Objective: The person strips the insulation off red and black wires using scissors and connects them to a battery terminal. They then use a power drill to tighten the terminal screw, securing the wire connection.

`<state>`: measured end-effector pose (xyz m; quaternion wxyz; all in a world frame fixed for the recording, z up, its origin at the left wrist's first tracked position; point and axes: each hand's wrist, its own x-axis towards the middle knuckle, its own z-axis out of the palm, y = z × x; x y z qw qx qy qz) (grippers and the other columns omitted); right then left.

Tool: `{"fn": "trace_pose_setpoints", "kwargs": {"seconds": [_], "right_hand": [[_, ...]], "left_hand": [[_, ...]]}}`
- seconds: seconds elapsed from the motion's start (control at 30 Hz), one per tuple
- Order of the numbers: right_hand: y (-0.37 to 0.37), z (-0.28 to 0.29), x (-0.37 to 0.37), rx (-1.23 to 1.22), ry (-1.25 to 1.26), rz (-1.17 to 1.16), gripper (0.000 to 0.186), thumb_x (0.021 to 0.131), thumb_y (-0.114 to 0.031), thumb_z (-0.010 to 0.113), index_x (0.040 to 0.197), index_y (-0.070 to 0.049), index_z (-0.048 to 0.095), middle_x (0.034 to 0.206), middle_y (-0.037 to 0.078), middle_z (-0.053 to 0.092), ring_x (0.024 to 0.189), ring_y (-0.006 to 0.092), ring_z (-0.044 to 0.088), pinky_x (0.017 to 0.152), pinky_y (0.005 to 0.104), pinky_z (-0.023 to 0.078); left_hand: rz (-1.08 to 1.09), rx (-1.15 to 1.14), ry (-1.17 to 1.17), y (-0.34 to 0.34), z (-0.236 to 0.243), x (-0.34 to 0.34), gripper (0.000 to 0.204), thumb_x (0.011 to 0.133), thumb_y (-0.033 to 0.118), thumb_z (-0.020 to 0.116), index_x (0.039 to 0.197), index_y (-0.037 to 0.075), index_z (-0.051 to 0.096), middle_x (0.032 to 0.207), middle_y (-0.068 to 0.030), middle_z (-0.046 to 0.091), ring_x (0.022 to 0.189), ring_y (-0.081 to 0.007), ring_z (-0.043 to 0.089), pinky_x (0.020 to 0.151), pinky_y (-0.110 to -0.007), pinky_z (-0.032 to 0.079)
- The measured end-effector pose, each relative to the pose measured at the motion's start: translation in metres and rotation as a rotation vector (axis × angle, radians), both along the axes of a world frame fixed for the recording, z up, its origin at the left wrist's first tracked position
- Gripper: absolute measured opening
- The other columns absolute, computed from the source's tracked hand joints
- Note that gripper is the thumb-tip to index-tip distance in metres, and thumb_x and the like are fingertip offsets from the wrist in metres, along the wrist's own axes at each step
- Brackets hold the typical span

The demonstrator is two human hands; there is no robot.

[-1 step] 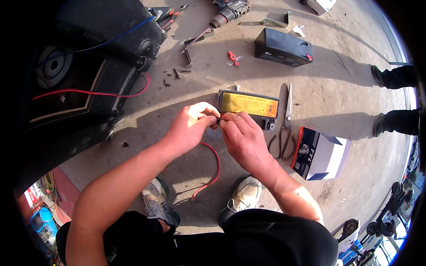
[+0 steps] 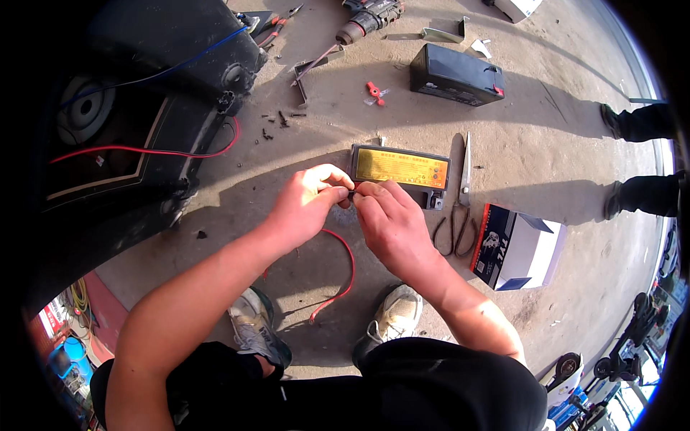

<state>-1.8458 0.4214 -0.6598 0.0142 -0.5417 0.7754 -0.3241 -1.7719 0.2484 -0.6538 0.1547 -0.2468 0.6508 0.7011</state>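
Both hands meet over the concrete floor, fingertips pinched together around a small black piece (image 2: 351, 194); the fingers hide most of it. My left hand (image 2: 307, 205) comes from the left with thumb and forefinger closed on it. From the other side my right hand (image 2: 392, 219) closes its fingers on the same piece. Just beyond lies a battery (image 2: 401, 167) with a yellow label, partly covered by my right hand. Below the hands a red wire (image 2: 351, 266) curves down to the floor between my shoes; whether its upper end reaches my fingers is hidden.
Right of the battery lie scissors (image 2: 462, 194) and an opened box (image 2: 517, 248). Farther off are a black battery (image 2: 456, 75), a red plastic piece (image 2: 375, 93), screws (image 2: 282, 118) and a drill (image 2: 368, 20). A black housing (image 2: 194, 100) fills the left. Another person's legs (image 2: 647, 195) stand right.
The whole view has shifted very slightly. Both hands keep the same pinch on the small black piece.
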Motion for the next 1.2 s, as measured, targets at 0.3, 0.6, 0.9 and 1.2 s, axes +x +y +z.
{"fn": "trace_pose_setpoints", "kwargs": {"seconds": [0.3, 0.6, 0.9, 1.2], "right_hand": [[0.006, -0.001, 0.003, -0.002, -0.015, -0.035, 0.032, 0.07, -0.001, 0.063, 0.102, 0.002, 0.061, 0.11, 0.016, 0.061, 0.098, 0.0291, 0.06, 0.082, 0.0371, 0.052], [0.003, 0.01, -0.016, 0.085, -0.33, -0.098, 0.018, 0.082, -0.006, 0.07, 0.1, -0.005, 0.067, 0.093, 0.011, 0.063, 0.087, 0.0323, 0.062, 0.075, 0.0408, 0.052], [-0.001, 0.011, -0.009, 0.08, -0.169, -0.047, 0.016, 0.081, -0.006, 0.069, 0.095, -0.003, 0.064, 0.087, 0.011, 0.058, 0.083, 0.0297, 0.06, 0.071, 0.0391, 0.051], [-0.003, 0.01, -0.008, 0.119, -0.207, -0.103, 0.014, 0.083, -0.007, 0.068, 0.095, -0.003, 0.063, 0.084, 0.012, 0.057, 0.08, 0.0308, 0.06, 0.069, 0.04, 0.05]], "left_hand": [[-0.033, -0.045, 0.031, 0.001, -0.005, 0.003, 0.012, 0.094, 0.008, 0.055, 0.102, 0.003, 0.063, 0.083, -0.0004, 0.065, 0.066, -0.0025, 0.048, 0.057, -0.02, 0.038], [0.017, -0.03, -0.044, 0.001, -0.003, 0.001, 0.013, 0.092, 0.007, 0.057, 0.102, 0.003, 0.064, 0.085, -0.0019, 0.067, 0.073, -0.0053, 0.053, 0.063, -0.022, 0.041], [-0.031, -0.089, 0.008, -0.003, -0.008, 0.002, 0.014, 0.091, 0.006, 0.057, 0.101, 0.001, 0.065, 0.084, -0.0034, 0.067, 0.075, -0.0072, 0.057, 0.066, -0.024, 0.044], [-0.001, -0.095, 0.04, -0.002, -0.009, 0.003, 0.015, 0.09, 0.006, 0.059, 0.1, 0.0, 0.067, 0.084, -0.0031, 0.067, 0.07, -0.0053, 0.054, 0.06, -0.022, 0.042]]}}
